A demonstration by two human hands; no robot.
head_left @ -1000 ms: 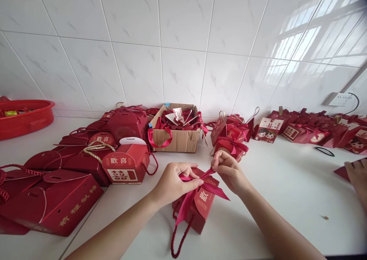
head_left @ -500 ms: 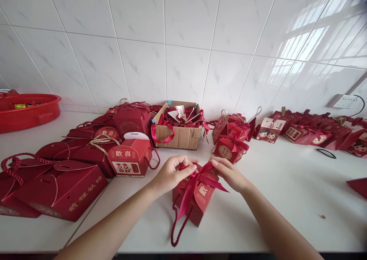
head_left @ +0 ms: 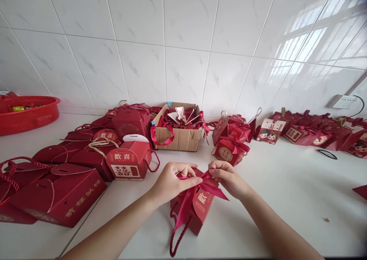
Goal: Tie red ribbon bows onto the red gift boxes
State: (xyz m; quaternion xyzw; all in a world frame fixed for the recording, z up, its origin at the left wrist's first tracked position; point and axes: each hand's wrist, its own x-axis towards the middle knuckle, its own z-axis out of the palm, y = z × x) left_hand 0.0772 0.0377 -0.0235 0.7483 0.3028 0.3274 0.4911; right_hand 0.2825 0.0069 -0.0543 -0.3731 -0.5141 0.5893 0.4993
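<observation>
A small red gift box (head_left: 200, 204) with gold lettering stands on the white tabletop in front of me. A red satin ribbon (head_left: 187, 204) is tied in a bow on its top, with tails hanging down the front and to the right. My left hand (head_left: 176, 181) pinches the ribbon on the bow's left side, thumb laid across the knot. My right hand (head_left: 228, 178) pinches the bow's right loop between thumb and fingers. From the box's left side a twisted red cord handle (head_left: 180, 239) droops onto the table.
Several red gift boxes (head_left: 129, 159) crowd the left. A cardboard carton (head_left: 177, 139) of ribbons and cards stands at the back. Ribboned boxes (head_left: 231, 149) sit right of it, more boxes (head_left: 301, 132) along the wall. A red basin (head_left: 37, 117) is far left, a black band (head_left: 327, 154) right.
My left thumb has slid right across the knot. The fingers of my right hand have curled in more tightly on the right loop. The view has shifted slightly.
</observation>
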